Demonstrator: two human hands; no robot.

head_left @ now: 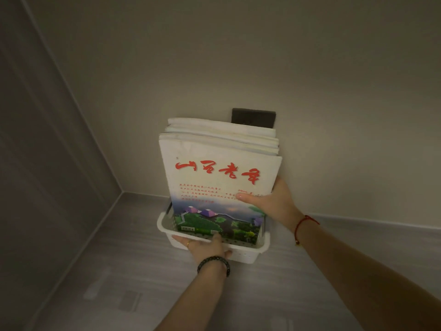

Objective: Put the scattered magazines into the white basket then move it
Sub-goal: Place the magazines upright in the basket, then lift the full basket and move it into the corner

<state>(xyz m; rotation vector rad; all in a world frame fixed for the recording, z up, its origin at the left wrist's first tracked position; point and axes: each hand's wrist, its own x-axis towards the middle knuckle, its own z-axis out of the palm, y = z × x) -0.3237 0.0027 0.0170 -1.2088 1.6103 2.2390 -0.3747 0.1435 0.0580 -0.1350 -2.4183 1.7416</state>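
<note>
The white basket (243, 253) sits on the grey floor close to the wall. Several magazines (214, 168) stand upright in it; the front one is white with red characters and a landscape picture. My left hand (205, 247), with a ring and a dark bead bracelet, grips the basket's near rim, thumb inside against the front cover. My right hand (269, 201), with a red string on the wrist, holds the right edge of the stack, thumb across the front cover.
A dark wall plate (255, 117) is on the wall right behind the magazines. A room corner (121, 192) lies to the left, with a pale skirting board along both walls. Grey floor (119, 271) extends toward me.
</note>
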